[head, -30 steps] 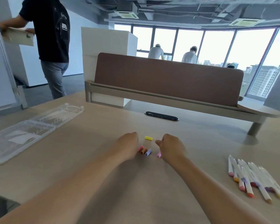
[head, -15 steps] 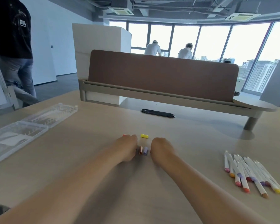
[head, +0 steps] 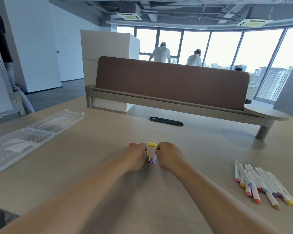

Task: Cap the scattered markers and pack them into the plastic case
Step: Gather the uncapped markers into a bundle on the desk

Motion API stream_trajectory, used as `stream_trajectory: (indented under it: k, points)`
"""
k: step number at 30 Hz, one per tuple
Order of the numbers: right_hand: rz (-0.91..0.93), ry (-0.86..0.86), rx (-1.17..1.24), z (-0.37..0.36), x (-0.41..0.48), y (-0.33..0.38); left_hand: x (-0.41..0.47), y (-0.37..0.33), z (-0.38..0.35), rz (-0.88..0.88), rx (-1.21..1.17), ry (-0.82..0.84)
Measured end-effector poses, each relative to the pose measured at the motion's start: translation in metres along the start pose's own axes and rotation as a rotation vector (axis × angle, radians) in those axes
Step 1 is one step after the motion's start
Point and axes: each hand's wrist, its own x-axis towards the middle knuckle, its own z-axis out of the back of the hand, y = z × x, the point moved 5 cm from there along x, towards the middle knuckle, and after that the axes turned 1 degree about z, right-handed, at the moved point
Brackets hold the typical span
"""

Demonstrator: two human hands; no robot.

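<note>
Both my hands rest on the table's middle, knuckles toward me, fingers curled down; what lies under them is hidden. My left hand (head: 136,156) and my right hand (head: 169,156) flank an orange cap (head: 148,159) and a purple cap (head: 153,159) lying side by side. A yellow cap (head: 152,144) lies just beyond the fingertips. A red cap (head: 131,144) peeks out past my left hand. Several uncapped white markers (head: 260,184) lie in a bunch at the right. The clear plastic case (head: 10,159) lies open at the far left.
A brown desk divider (head: 169,81) on a grey rail crosses the far side, with a black cable slot (head: 166,121) before it. Two people stand at the windows beyond. Another person stands at the left edge.
My hands have closed in on the caps from both sides. The pink caps seen beside each hand earlier are out of sight. The person at the left has walked further left.
</note>
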Motion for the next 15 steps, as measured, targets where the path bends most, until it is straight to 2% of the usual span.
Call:
stream_trajectory:
  k: [4, 8, 15]
  points:
    - [0.006, 0.030, -0.010, -0.016, 0.009, 0.000, -0.002, -0.004, 0.001, -0.034, 0.017, -0.005]
    - [0.007, 0.042, -0.053, -0.021, 0.011, 0.000, -0.002, -0.009, -0.004, -0.045, 0.078, 0.066]
    - [-0.043, 0.159, -0.160, -0.016, 0.009, 0.003, 0.000, -0.018, -0.007, -0.080, 0.092, 0.129]
